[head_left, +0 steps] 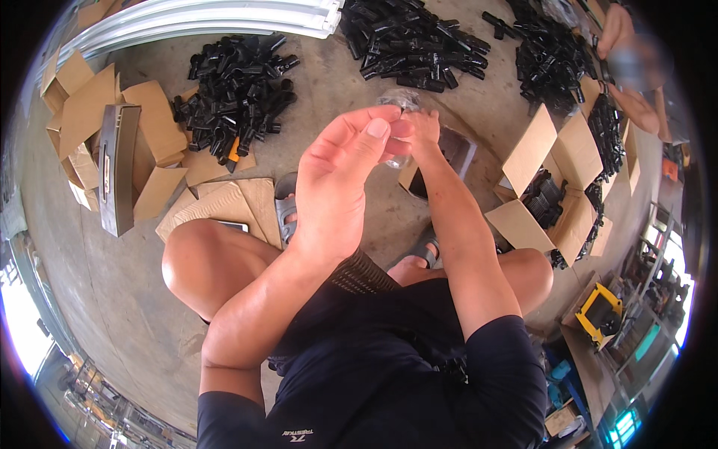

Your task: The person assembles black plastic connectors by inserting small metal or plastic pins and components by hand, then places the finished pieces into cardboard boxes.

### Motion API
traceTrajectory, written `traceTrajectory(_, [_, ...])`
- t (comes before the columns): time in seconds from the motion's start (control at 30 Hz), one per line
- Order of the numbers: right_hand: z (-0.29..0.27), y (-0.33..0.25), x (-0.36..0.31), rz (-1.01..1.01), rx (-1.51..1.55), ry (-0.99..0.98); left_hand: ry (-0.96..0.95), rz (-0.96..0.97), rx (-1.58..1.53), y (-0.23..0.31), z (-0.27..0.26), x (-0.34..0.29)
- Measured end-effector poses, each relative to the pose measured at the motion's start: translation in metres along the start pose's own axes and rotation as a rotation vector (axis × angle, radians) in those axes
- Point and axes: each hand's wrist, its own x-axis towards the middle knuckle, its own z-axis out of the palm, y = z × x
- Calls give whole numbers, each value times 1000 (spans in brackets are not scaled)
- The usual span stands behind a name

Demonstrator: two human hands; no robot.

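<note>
My left hand [336, 168] is raised in front of me, thumb and fingertips pinched together; whatever lies between them is too small to make out. Just beyond it my right hand [425, 129] reaches forward beside a crumpled clear plastic bag [399, 97]. Its fingers are partly hidden behind my left fingertips, so its grip does not show. Under my right wrist stands a small open box [458, 150] with a dark inside. Black tubular plastic parts lie in heaps ahead, one heap [239, 93] to the left and a larger heap [415, 45] in the middle.
Open cardboard boxes [157, 112] stand at left, with flattened cardboard [235, 206] near my left knee. At right, an open carton [580, 161] holds black parts. Another heap [550, 60] lies near a co-worker's arm [636, 112]. White metal profiles [202, 22] lie far left.
</note>
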Motion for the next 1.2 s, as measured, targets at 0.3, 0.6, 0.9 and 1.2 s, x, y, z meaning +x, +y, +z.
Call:
traceTrajectory(0.3, [5, 6, -14, -58, -106, 3, 23, 32, 10, -1, 1, -3])
traceTrajectory(0.6, [-36, 10, -51, -67, 117, 221, -1, 63, -26, 2, 1, -7])
traceTrajectory(0.9, [-257, 14, -192, -262, 1817, 166, -64, 199, 171, 15, 13, -24])
traceTrajectory(1.2, [-246, 6, -264, -476, 2429, 191, -404, 347, 165, -1, 31, -62])
